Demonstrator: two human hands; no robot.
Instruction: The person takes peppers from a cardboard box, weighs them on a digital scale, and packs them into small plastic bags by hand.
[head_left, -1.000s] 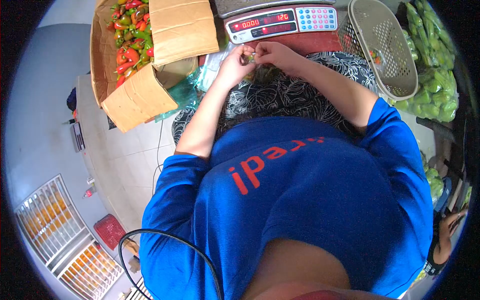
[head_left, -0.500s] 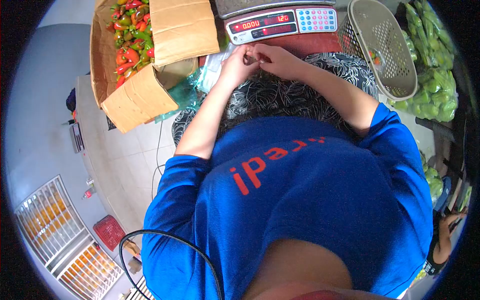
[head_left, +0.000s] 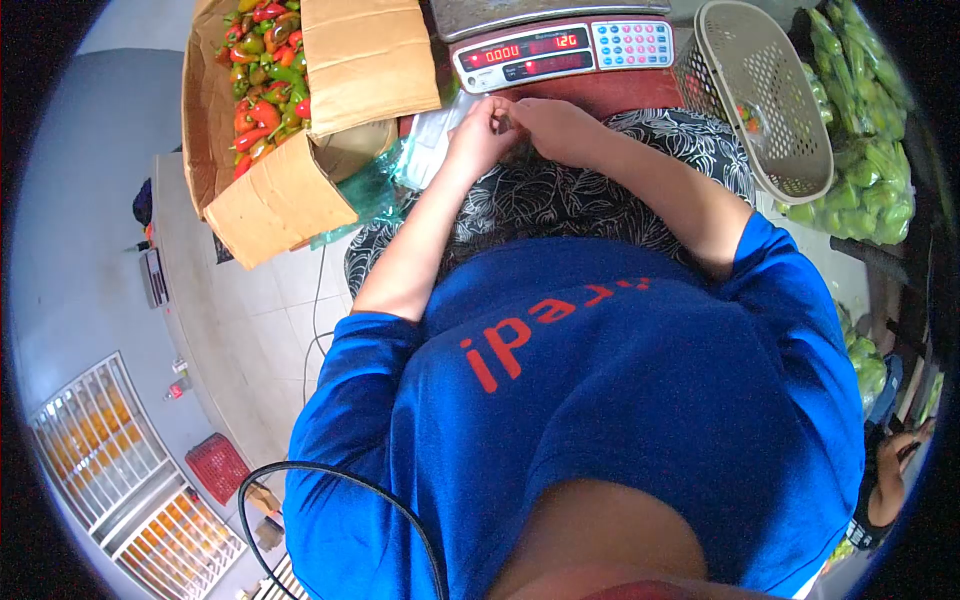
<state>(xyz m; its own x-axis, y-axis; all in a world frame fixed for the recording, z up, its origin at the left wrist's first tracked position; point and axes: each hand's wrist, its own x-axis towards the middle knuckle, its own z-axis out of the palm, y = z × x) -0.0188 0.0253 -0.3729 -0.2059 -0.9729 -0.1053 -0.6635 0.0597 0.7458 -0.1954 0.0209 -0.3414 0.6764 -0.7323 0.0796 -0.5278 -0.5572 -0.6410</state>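
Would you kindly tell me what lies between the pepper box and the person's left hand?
The head view shows whitish plastic between the cardboard box and the left hand, with teal plastic beside it.

"What do we pinch between left hand [head_left: 482,136] and right hand [head_left: 557,131]?"
"We can't tell; they cover it, in front of the scale [head_left: 565,58]."
"And our plastic sheets [head_left: 430,145]?"
"Clear, whitish, lying slantwise near the scale's left corner."

You are wearing a bright blue shirt [head_left: 640,420] with short, loose sleeves [head_left: 345,400]. Red lettering [head_left: 483,372] is slanting across the shirt's chest, white leaf outlines are covering your black garment [head_left: 560,210] beyond the shirt's hem, and a black cable [head_left: 290,465] is looping across the shirt's left side.
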